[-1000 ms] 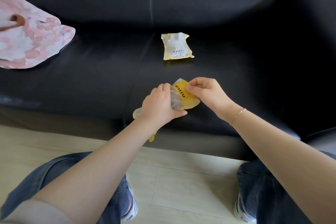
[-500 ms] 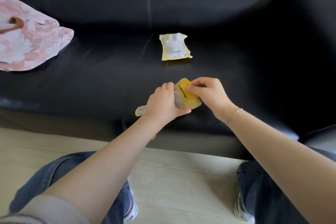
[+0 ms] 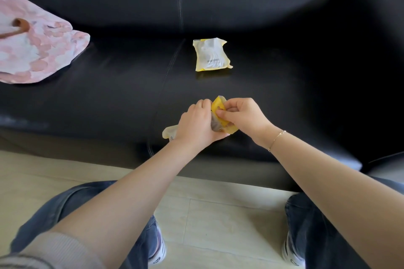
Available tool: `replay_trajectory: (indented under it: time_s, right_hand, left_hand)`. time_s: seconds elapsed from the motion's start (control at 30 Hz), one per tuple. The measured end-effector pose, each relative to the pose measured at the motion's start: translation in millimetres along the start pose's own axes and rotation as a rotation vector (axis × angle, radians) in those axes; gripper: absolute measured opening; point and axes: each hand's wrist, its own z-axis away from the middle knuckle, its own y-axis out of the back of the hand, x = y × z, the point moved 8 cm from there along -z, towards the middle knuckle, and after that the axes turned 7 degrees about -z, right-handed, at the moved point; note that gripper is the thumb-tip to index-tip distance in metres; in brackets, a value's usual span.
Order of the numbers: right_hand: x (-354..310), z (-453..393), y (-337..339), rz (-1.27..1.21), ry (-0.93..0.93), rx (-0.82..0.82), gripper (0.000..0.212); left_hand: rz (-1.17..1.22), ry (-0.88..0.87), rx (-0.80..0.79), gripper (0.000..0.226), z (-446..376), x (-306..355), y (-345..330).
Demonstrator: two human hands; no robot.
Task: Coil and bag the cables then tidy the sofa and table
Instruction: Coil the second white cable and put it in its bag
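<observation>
Closing the second cable pouch

Gripping the yellow pouch low on the sofa seat, the left hand is curling around it while the right hand is pinching its flap. One filled pouch is lying farther back; tidying, including the pink cushion, is seemingly remaining.

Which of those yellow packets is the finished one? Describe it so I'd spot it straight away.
On the black sofa, look just right of the seam between the seat cushions. The sealed pouch lies there alone, farther back than the yellow bag held in both hands, and nobody touches it.
</observation>
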Motion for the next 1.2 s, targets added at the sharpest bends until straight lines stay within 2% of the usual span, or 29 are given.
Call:
replay_trajectory:
  time_s: [0.07, 0.17, 0.27, 0.37, 0.5, 0.67, 0.73, 0.8, 0.87, 0.93, 1.07, 1.2]
  right_hand:
    - [-3, 1, -1, 0.004, 0.005, -0.041, 0.014]
    - [-14, 0, 15, 0.024, 0.046, 0.02, 0.012]
    - [-27, 0, 35, 0.018, 0.114, 0.105, 0.006]
    - [-42, 4, 41, -0.012, 0.241, 0.091, 0.006]
    - [-67, 16, 39, -0.009, 0.417, 0.034, 0.009]
    - [-72, 20, 56, -0.009, 0.456, 0.182, 0.009]
    - [-68, 19, 64, 0.002, 0.423, 0.249, 0.02]
    - [-60, 17, 70, 0.008, 0.312, 0.244, 0.033]
    - [-49, 14, 64, -0.031, 0.171, 0.137, 0.036]
    - [-41, 15, 53, -0.014, 0.105, 0.036, 0.031]
    - [-43, 14, 50, -0.102, 0.159, 0.026, 0.021]
    - [-45, 15, 58, -0.227, 0.205, 0.093, 0.012]
  left_hand:
    - [0.008, -0.01, -0.048, 0.077, -1, 1, -1]
    - [0.178, 0.086, -0.281, 0.091, -5, -6, -5]
    - [0.66, 0.326, -0.517, 0.082, 2, -18, -12]
    - [1.046, 0.346, -0.572, 0.076, 5, -12, -11]
    - [1.285, 0.209, -0.526, 0.047, 3, 9, 5]
    - [1.446, 0.224, -0.301, 0.032, -7, 11, 19]
    - [1.438, 0.289, -0.185, 0.029, -8, 6, 21]
    - [1.429, 0.353, -0.091, 0.027, -10, 2, 24]
    - [1.417, 0.395, -0.005, 0.034, -12, -3, 30]
    - [1.416, 0.406, 0.062, 0.042, -14, -6, 36]
    - [1.435, 0.392, 0.089, 0.045, -17, -3, 46]
    - [1.473, 0.368, 0.022, 0.041, -22, -5, 49]
